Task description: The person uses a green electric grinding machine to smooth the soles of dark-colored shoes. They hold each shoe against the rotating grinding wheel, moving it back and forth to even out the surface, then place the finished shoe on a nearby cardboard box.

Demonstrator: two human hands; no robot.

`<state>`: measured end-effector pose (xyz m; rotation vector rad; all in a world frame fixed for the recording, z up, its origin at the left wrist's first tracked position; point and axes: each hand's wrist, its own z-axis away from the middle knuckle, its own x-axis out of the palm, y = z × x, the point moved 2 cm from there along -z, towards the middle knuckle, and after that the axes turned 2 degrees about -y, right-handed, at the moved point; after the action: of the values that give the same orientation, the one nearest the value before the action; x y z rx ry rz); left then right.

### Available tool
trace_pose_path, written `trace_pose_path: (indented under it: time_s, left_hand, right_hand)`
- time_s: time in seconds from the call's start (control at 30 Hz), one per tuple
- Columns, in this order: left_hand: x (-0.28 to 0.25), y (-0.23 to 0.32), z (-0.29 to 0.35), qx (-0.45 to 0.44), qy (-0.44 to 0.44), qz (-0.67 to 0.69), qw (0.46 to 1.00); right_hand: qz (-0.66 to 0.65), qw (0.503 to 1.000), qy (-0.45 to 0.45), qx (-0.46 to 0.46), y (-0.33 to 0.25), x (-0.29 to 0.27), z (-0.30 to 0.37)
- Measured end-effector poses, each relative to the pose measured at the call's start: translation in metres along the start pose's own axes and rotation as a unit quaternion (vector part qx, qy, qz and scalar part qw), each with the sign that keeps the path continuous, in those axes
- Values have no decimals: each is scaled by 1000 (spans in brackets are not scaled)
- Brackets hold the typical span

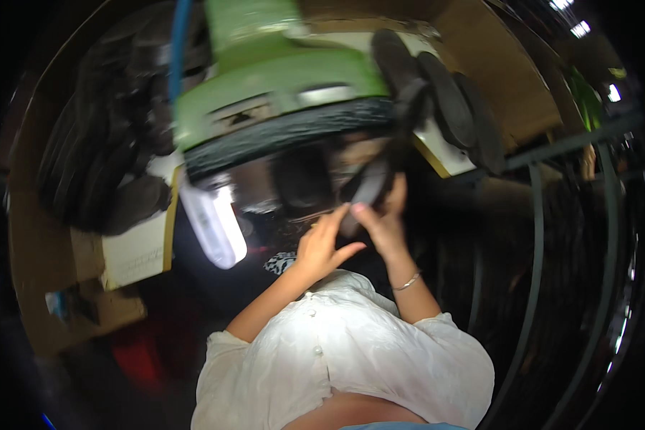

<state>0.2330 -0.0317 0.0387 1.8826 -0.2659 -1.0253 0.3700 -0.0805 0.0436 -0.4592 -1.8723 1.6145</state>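
Observation:
My right hand [387,226] is closed around a dark shoe sole [371,185], thumb on its near end. The sole is tilted and blurred by motion. My left hand [322,247] lies just left of it with its fingers stretched and thumb apart; the fingertips reach the sole's near end, though I cannot tell whether they touch it. In front of both hands stands a green machine [287,79] with a rough dark strip along its lower edge. Beneath that strip sits a black block-like part [301,179].
A lit white lamp [218,222] hangs at the machine's left. Stacks of dark soles [100,150] lie on the left, and several more soles [448,100] on the right. Cardboard panels [505,72] stand behind. A metal rack [537,236] runs along my right.

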Motion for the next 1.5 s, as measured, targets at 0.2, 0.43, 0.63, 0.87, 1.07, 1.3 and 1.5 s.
trace_pose_path:
  time_s: [0.2, 0.43, 0.63, 0.87, 1.07, 1.3, 1.5]
  left_hand:
    - [-19, -49, 21, -45, 7, -51, 998]
    - [-149, -102, 17, -88, 317, -344, 879]
    - [-225, -144, 25, -244, 352, -426, 797]
    - [-166, -63, 34, -85, 324, -352, 874]
    - [-126, 25, 56, 47, 408, -6, 912]
    - [-103, 9, 43, -88, 150, 260, 950]
    - [-73, 3, 18, -126, 83, 367, 918]
  right_hand:
    - [489, 836, 177, -176, -65, -110, -98]
    - [610, 696, 240, -293, -91, -114, -124]
    - [447, 840, 59, -301, -37, -23, -71]
    - [318, 926, -203, 25, 21, 47, -3]
    - [452, 801, -339, -197, 54, 69, 27]
    - [292, 902, -292, -127, 79, 23, 25]
    - [99, 871, -401, 266, 68, 20, 60]
